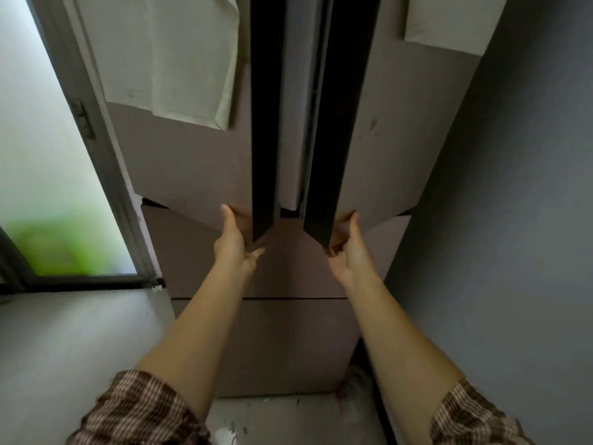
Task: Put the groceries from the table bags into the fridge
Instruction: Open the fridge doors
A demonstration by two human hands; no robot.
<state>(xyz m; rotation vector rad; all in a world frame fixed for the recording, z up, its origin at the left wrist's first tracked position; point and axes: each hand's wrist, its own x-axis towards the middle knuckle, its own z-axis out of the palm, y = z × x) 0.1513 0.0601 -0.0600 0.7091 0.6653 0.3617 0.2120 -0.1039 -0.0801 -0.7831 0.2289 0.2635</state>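
Observation:
A tall mauve fridge fills the middle of the head view. Its two upper doors stand slightly ajar, with dark inner edges and a narrow gap between them. My left hand [236, 242] grips the bottom inner corner of the left fridge door [186, 168], fingers curled under its lower edge. My right hand [348, 245] grips the bottom inner corner of the right fridge door [398, 162] in the same way. Two closed fridge drawers [288, 332] sit below my hands. No groceries or bags are in view.
White sheets of paper [179, 59] hang on the left door, and another is on the right door's top. A frosted glass door [48, 162] in a grey frame stands to the left. A grey wall [513, 252] closes in on the right.

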